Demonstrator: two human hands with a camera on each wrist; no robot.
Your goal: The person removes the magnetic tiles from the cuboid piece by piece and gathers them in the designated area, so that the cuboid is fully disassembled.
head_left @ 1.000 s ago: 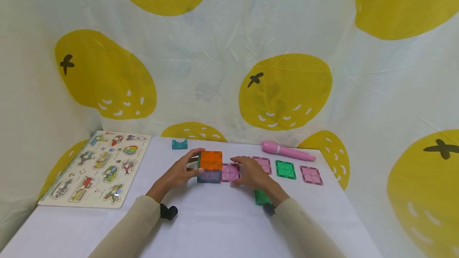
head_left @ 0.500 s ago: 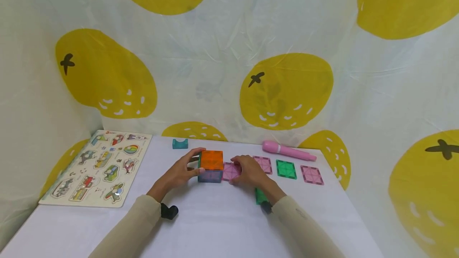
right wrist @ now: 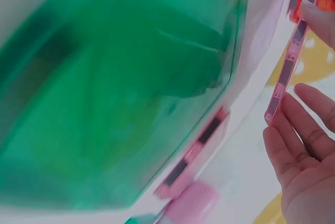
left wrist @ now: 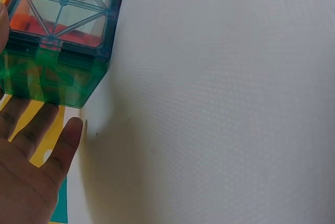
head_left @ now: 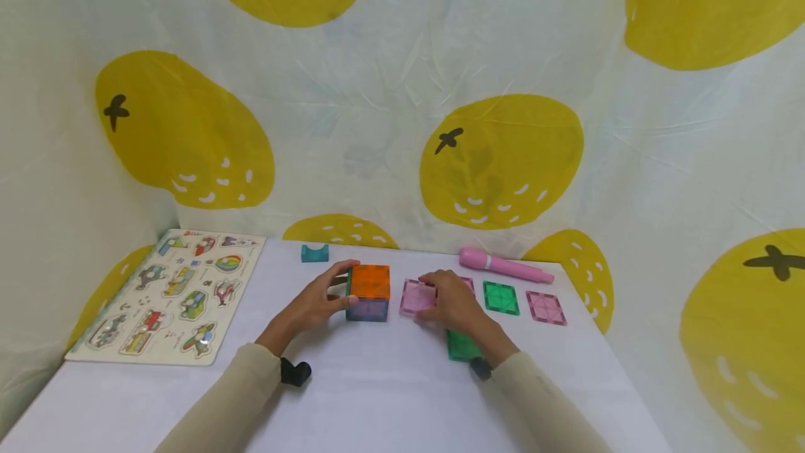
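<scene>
A cube of see-through magnetic tiles [head_left: 368, 292] stands on the white table, orange on top with a bluish front. The left wrist view shows its blue face [left wrist: 65, 9] and green face [left wrist: 52, 77]. My left hand [head_left: 318, 300] holds it, thumb at the front and fingers behind. Just to the right, my right hand [head_left: 454, 305] pinches a pink magnetic tile [head_left: 416, 297] by opposite edges. That tile's pink edge [right wrist: 288, 64] shows between thumb and fingers in the right wrist view, and a gap separates it from the cube.
Another pink tile [head_left: 467, 284] lies partly behind my right hand. Beyond it are a green tile [head_left: 501, 298] and a pink tile [head_left: 546, 307]. A green piece [head_left: 462, 346] lies by my right wrist. A pink microphone-shaped toy [head_left: 506, 265], teal block [head_left: 315, 253] and picture puzzle board [head_left: 170, 296] lie around.
My right hand has gripped the pink tile that lay against the cube and drawn it to the right, away from the cube. My left hand stays on the cube.
</scene>
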